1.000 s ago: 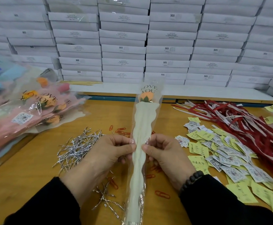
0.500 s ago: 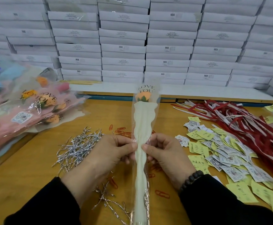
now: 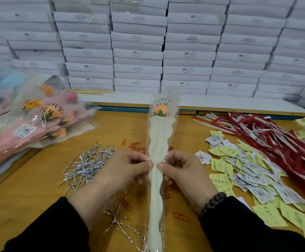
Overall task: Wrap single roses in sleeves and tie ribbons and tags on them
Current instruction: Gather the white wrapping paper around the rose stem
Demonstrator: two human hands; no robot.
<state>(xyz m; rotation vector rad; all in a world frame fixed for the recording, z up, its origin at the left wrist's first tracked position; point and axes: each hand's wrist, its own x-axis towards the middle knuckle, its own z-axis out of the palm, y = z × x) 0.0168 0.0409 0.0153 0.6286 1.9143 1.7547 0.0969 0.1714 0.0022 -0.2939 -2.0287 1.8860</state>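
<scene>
Little has shifted since the earlier frames: I see both hands keep their pinch at the same spot on the sleeve (image 3: 159, 155), which stands a touch lower in view than a second ago. My left hand (image 3: 124, 171) and right hand (image 3: 186, 171) meet at the sleeve's middle, thumbs and forefingers curled and squeezing the clear wrap from either side. Inside it sits a cream liner with an orange rose (image 3: 159, 110) at the top, under the printed words LOVE YOU. I hold the wrapped stem upright above the wooden table (image 3: 30, 180), its bottom end running out of view. Silver twist ties (image 3: 89, 164) lie left of my hands, red paper clips (image 3: 180, 216) beneath them, tags (image 3: 253, 179) and red ribbons (image 3: 279, 140) to the right, finished roses (image 3: 30, 124) piled far left.
</scene>
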